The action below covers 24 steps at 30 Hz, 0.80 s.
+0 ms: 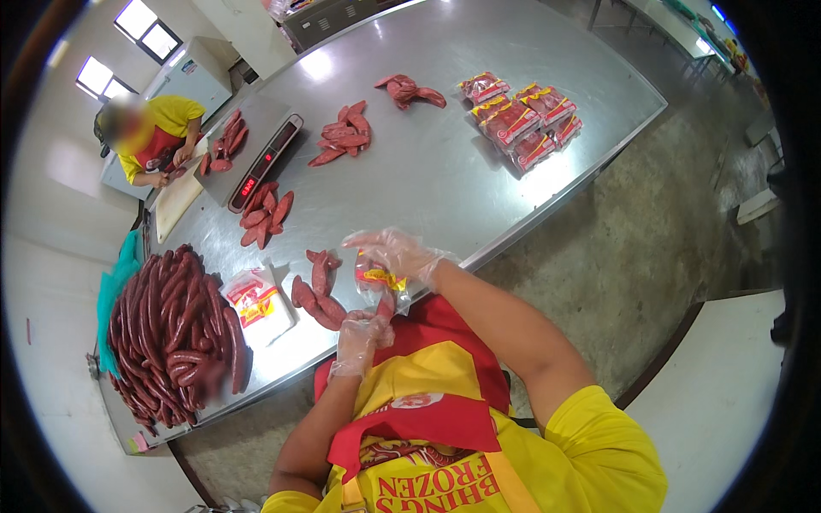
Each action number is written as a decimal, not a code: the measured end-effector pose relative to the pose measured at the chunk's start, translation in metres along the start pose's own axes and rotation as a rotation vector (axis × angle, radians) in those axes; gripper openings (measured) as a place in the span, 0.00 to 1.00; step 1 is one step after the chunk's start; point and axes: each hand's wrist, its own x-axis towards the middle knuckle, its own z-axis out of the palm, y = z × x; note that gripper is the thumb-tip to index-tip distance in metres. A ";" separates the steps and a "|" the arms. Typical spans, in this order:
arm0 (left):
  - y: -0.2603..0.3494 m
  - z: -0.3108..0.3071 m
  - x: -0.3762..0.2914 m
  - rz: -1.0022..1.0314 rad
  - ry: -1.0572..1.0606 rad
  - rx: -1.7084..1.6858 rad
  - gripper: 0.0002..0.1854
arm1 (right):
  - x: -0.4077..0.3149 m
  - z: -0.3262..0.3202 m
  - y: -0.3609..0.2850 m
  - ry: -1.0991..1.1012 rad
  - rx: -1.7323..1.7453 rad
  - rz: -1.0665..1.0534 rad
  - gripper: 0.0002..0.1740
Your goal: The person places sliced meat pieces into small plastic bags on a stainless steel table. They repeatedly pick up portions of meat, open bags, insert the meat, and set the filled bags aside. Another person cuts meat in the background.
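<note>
At the near edge of a steel table, a printed clear plastic bag (380, 277) with sausage pieces inside lies between my hands. My right hand (401, 256), in a clear plastic glove, rests over the bag's far side; its grip is partly hidden. My left hand (359, 340), gloved too, holds a sausage piece (385, 306) at the bag's near end. Loose sausage pieces (321, 298) lie just left of the bag. Farther left is a stack of flat printed bags (260, 306).
A big heap of long sausages (167, 320) covers the table's left end. Beyond stand a scale (266, 163) with a lit display, more piles of pieces (346, 133) and filled packs (513, 122). A co-worker (154, 134) handles sausage at a white cutting board (179, 205).
</note>
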 end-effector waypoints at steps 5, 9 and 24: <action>-0.014 -0.005 0.034 0.217 -0.087 0.239 0.18 | -0.012 0.013 0.006 -0.308 -0.573 -0.152 0.34; -0.014 0.009 0.046 0.157 0.057 0.144 0.18 | -0.020 0.019 0.013 -0.437 -0.921 -0.325 0.41; 0.032 0.037 0.053 -0.212 -0.030 -0.449 0.25 | -0.018 0.013 0.017 -0.467 -0.734 -0.147 0.41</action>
